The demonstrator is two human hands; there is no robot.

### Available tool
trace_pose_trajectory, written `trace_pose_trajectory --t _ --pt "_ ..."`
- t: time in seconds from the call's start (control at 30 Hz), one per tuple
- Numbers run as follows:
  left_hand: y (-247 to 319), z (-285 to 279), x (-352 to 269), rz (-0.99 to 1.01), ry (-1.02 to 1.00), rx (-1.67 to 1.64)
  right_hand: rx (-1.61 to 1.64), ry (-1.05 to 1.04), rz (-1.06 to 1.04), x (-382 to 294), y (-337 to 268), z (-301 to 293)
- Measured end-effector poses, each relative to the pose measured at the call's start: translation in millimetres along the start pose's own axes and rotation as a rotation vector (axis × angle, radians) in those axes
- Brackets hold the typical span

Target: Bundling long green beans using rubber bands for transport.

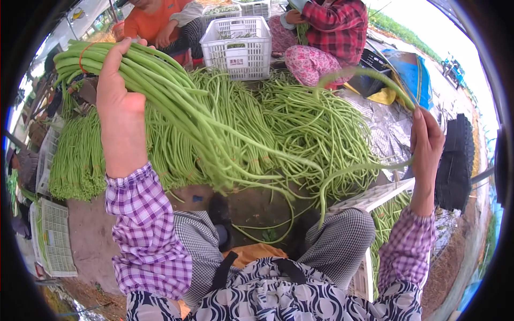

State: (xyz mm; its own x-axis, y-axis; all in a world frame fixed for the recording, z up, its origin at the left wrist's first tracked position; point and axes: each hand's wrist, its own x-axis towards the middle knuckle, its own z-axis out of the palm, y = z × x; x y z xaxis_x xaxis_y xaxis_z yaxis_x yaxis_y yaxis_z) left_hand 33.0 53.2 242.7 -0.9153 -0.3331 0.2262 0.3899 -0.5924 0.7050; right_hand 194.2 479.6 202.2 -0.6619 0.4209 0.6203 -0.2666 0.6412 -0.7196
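Note:
My left hand (pixel 121 96), raised at the upper left, grips a thick bundle of long green yardlong beans (pixel 160 82) with a red band around one end. The loose ends of the bundle hang down to the right. At the right, my right hand (pixel 427 132) pinches a single long bean (pixel 371 73) between thumb and fingers; it is blurred and bends out to the left. A second bean stretch reaches the hand lower down. Beneath both hands lie large heaps of beans, a looser one (pixel 317 132) on the right and banded bunches (pixel 78 156) on the left.
A white plastic crate (pixel 236 52) stands beyond the heaps, between two seated people. Another white crate (pixel 391 194) with beans is beside my right knee, and one (pixel 58 240) stands at the far left. A black object (pixel 453 164) is at the right. Stray beans lie between my feet.

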Motion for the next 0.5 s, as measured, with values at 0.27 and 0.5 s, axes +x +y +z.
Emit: trace_pose_trajectory --t 0.27,0.5 --pt "-1 -6 -2 -0.069 0.011 0.037 -0.384 0.085 -0.327 87 52 15" --pt "-10 7 -8 -0.168 -0.031 0.017 -0.816 0.016 -0.380 114 140 76"
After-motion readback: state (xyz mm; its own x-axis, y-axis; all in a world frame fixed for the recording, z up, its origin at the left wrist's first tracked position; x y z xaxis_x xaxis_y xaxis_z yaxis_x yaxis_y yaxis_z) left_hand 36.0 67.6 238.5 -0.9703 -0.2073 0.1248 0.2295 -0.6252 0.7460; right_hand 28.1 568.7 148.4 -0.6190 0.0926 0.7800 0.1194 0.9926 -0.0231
